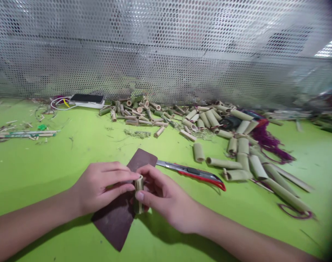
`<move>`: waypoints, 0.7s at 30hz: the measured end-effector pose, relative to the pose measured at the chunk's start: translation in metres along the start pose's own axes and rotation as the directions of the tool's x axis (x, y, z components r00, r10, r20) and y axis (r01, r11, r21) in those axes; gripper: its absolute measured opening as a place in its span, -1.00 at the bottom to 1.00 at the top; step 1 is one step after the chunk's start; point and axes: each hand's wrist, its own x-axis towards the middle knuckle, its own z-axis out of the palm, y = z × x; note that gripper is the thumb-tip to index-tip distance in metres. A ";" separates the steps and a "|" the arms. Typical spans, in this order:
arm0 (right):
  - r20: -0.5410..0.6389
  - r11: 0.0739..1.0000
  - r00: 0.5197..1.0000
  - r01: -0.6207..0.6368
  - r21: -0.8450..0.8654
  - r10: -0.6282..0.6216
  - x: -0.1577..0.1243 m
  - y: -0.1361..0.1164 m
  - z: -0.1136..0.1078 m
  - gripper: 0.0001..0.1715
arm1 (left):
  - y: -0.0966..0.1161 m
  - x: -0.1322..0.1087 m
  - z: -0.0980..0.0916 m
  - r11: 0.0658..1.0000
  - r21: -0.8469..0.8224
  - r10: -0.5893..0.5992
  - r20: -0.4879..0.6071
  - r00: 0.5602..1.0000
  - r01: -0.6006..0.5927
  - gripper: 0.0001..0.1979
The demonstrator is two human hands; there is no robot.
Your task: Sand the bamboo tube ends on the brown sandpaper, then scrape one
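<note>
Bamboo tube [139, 193] half-hidden between hands [102, 187] [166, 200]

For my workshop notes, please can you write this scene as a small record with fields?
Left hand: fingertips against the short bamboo tube
Right hand: holds the same tube between thumb and fingers
Under hands: sandpaper sheet
Beside: utility knife, red handle
Behind: pile of bamboo tubes; perforated metal screen
Surface: green work surface

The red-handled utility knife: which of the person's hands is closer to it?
Right hand. The right hand is just beside the blade end of the red-handled utility knife, not touching it; the left hand is farther away, beyond the right hand. Both grip a bamboo tube.
</note>
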 end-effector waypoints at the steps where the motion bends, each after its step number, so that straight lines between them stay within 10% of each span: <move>1: 0.000 1.000 1.000 -0.012 0.026 0.012 0.000 -0.001 0.000 -0.45 | -0.001 0.000 0.000 1.000 0.017 0.019 -0.008 1.000 -0.018 -0.78; 21: 0.040 0.992 0.998 -0.060 0.110 0.056 0.002 -0.005 -0.006 -0.47 | -0.003 -0.004 -0.003 0.976 0.159 0.148 0.004 0.989 -0.146 -0.72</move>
